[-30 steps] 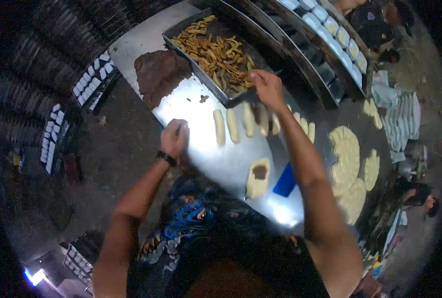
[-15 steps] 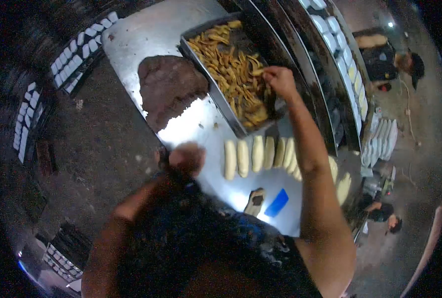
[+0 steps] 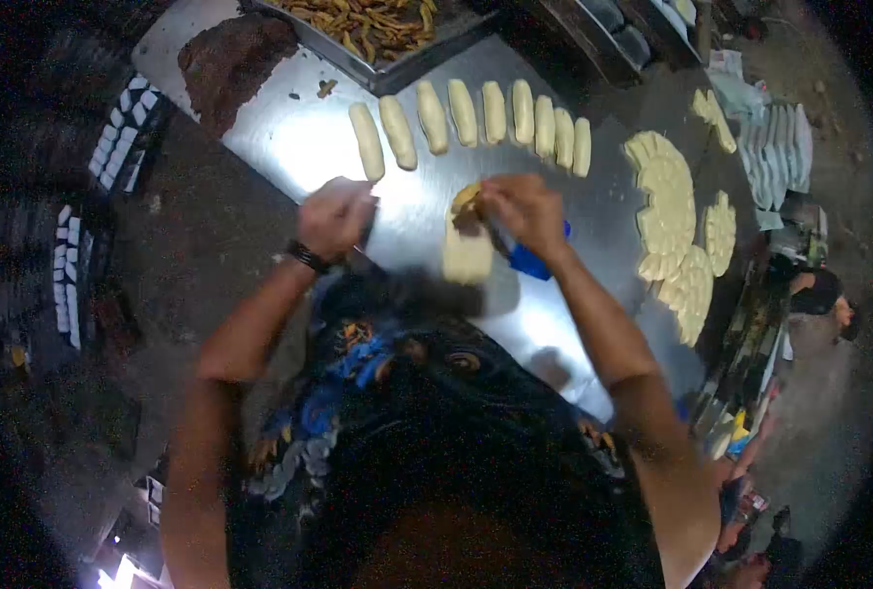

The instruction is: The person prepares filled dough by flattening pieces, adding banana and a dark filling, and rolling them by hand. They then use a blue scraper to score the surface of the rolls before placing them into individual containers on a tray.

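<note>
At the centre of the frame, right hand (image 3: 525, 214) over the metal worktop (image 3: 603, 216), its grip pinched together on the right end of a yellow-brown strip (image 3: 467, 198). Strip sits at the upper end of a flat pale dough piece (image 3: 467, 259); brown filling (image 3: 469, 226) on the dough just below it. Left of centre, left hand (image 3: 333, 218), fingers curled in, apart from the dough piece; cannot tell whether that grip has anything in it. Dark band (image 3: 308, 257) on the left wrist. Blue tool (image 3: 530, 263) just below the right hand, partly hidden by the forearm. Above both hands, nine pale rolls (image 3: 462, 113) side by side in an arc, leftmost near the left hand. Top centre: metal tray (image 3: 397, 74) cut off by the frame edge, many similar pieces (image 3: 358, 25) heaped inside. Upper left: lumpy brown mass (image 3: 235, 64), small dark bits (image 3: 326, 88) to its right. Right side: broad flat dough pile (image 3: 667, 196), smaller dough slab (image 3: 720, 236) just beside it. Far left: white blocks (image 3: 117, 137) in rows, blurred.
</note>
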Demonstrator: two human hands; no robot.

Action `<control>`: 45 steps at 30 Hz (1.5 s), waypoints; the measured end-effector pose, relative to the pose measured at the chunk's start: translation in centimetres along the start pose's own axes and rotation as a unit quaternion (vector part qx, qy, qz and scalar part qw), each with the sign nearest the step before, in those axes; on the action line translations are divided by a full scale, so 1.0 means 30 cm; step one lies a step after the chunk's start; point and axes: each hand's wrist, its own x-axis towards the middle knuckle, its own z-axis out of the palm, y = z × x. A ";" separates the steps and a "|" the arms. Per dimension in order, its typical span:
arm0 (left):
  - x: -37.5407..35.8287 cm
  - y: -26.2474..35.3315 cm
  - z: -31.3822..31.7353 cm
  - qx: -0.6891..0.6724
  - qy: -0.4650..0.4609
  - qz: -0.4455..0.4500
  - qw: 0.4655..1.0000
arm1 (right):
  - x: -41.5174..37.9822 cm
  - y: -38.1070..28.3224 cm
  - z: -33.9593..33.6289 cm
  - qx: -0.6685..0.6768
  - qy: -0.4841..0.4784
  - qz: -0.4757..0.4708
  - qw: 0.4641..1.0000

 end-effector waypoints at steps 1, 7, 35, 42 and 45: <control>-0.012 0.075 0.048 -0.023 -0.024 -0.007 0.999 | -0.060 0.000 0.041 -0.032 -0.019 -0.052 0.998; -0.027 0.202 0.269 0.228 -0.121 -0.005 0.966 | -0.042 0.026 0.000 -0.137 -0.072 -0.140 0.978; -0.372 0.325 0.262 0.067 -0.221 -0.028 0.972 | -0.361 -0.152 0.045 -0.073 -0.136 -0.055 0.986; -0.446 0.308 0.275 0.137 -0.203 0.084 0.966 | -0.499 -0.186 0.115 -0.152 -0.074 -0.100 0.981; -0.415 0.345 0.256 0.146 -0.228 0.083 0.959 | -0.281 -0.318 -0.015 -0.113 -0.324 0.126 0.931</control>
